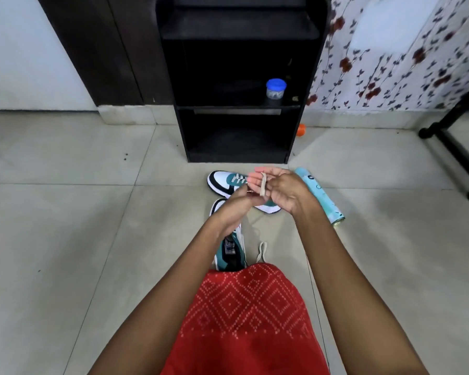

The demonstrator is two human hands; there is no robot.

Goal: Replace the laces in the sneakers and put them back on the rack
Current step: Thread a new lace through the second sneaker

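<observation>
You hold both hands together above the sneakers, low over the tiled floor (65, 212). Your right hand (280, 189) is turned with the palm side up and its long fingers (255, 176) stretch to the left; a beige lace (263, 183) lies across them, and the lower fingers curl in behind it. Your left hand (238, 201) is just beside it, with the fingers bent at the lower end of the same lace, as in a pinch.

The far sneaker (224, 181), white, teal and black, lies on the floor just in front of the black rack (238, 131) and it has laces in its eyelets. The near sneaker (229, 251) lies under your left wrist, its heel touching the red garment (244, 320). A loop of lace (262, 250) rests on the floor beside this shoe.

On a shelf of the rack stands a jar (276, 89) with a blue lid. A light blue spray can (320, 197) lies on the floor near your right hand, and an orange ball (300, 129) sits by the wall.
</observation>
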